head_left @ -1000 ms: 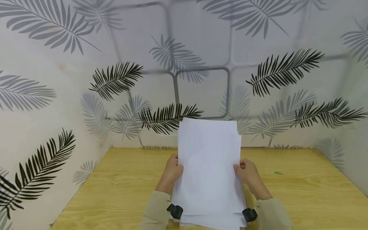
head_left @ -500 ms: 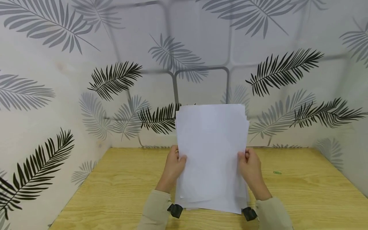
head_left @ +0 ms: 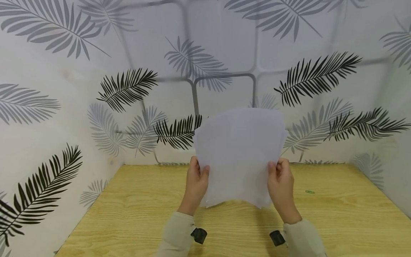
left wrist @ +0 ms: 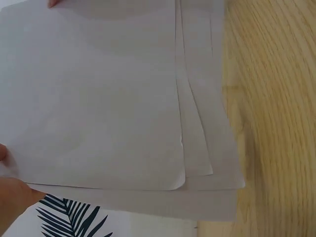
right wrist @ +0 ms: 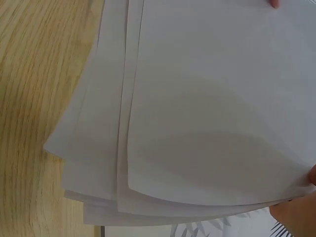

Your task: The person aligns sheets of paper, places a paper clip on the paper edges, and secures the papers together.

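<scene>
Several loose white paper sheets (head_left: 239,153) are held up above the table, their top and bottom edges bowed. On the left edge, my left hand (head_left: 196,184) pinches them with its thumb on the near face. My right hand (head_left: 280,185) grips the right edge the same way. In the left wrist view the sheets (left wrist: 98,98) lie unevenly over one another, with the left hand (left wrist: 17,200) at the corner of the view. Staggered edges of the sheets (right wrist: 197,123) also show in the right wrist view, beside the right hand (right wrist: 298,215).
A wood-grain table (head_left: 135,207) lies beneath the sheets. A green paper clip (head_left: 309,192) rests on it, right of the right hand. A leaf-patterned wall covering (head_left: 221,39) stands behind and at both sides. Black wrist cameras (head_left: 199,235) sit by the cuffs.
The sheets have been raised from near the table, and their lower edge is now well above the wrists. They have gone from flat to bowed. Both hands rose with them.
</scene>
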Motion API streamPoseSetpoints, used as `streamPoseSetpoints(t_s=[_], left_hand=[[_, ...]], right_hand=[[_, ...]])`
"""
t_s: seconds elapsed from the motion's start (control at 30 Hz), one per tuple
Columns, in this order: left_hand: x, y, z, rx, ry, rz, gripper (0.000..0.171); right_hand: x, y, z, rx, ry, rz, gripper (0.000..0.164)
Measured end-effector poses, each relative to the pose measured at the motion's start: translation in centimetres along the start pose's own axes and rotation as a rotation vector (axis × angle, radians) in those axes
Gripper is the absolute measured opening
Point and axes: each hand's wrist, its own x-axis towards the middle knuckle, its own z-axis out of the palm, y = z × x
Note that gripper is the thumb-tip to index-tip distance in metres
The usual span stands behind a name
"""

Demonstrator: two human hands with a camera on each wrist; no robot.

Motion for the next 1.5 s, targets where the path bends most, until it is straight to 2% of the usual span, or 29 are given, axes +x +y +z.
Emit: streamPoseSetpoints(t_s=[0.1, 0.23, 0.6, 0.9, 1.07, 1.23, 1.5], left_hand=[[0.0, 0.0, 0.2, -0.019, 0.007, 0.031, 0.016], [0.0, -0.3, 0.3, -0.03, 0.002, 0.035, 0.015], [0.1, -0.8, 0.2, -0.027, 0.009, -0.03, 0.018], [0.1, -1.3, 0.0, 0.028, -0.01, -0.023, 0.029], [-0.1, -1.5, 0.0, 0.058, 0.01, -0.023, 0.034], [-0.4, -1.5, -0.1, 0.06, 0.018, -0.057, 0.036], [-0.4, -1.9, -0.2, 0.062, -0.011, -0.119, 0.041]], right_hand=[[-0.1, -0.2, 0.2, 0.015, 0.011, -0.026, 0.015], [-0.2, -0.1, 0.3, 0.015, 0.034, -0.039, 0.016], [-0.2, 0.9, 1.0, 0.002, 0.032, -0.043, 0.014], [-0.4, 0.9, 1.4, 0.044, 0.015, -0.051, 0.024], [-0.8, 1.1, 1.4, 0.031, 0.001, -0.025, 0.023], [-1.0, 1.1, 1.5, 0.03, -0.017, -0.009, 0.02], [-1.2, 1.0, 1.5, 0.023, -0.043, 0.053, 0.022]])
